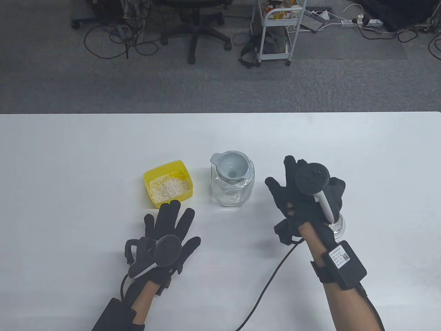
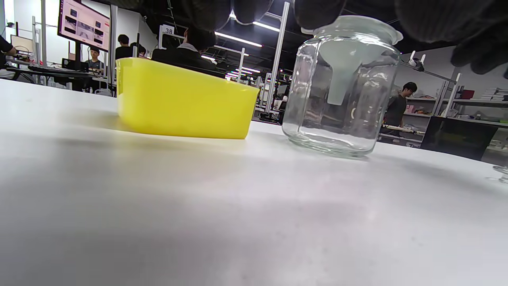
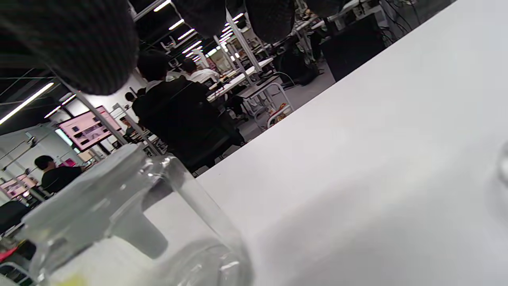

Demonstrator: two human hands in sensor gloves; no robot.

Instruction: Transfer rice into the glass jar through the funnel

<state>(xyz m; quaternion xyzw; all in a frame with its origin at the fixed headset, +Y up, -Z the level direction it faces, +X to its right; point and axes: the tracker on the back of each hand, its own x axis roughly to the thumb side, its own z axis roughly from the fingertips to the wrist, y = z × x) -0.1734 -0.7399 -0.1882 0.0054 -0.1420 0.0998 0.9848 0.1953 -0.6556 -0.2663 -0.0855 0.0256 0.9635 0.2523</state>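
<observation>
the white tabletop (image 1: 103, 144) carries everything. the glass jar (image 1: 233, 193) stands upright at its middle, seemingly empty. the yellow tub (image 1: 168, 184) just left holds the rice (image 1: 168, 188), none transferred. both hands are spread, gripping nothing: left hand (image 1: 165, 238), right hand (image 1: 305, 193). the funnel (image 1: 231, 167) is seated, spout pointed down.

Table view high overhead; both wrist views low at tabletop level, close, sharing the glass jar (image 2: 341, 85).

A yellow tub (image 1: 168, 183) of off-white rice (image 1: 169, 188), clear glass jar (image 1: 233, 184), pale grey funnel (image 1: 231, 166), white table (image 1: 69, 165)
</observation>
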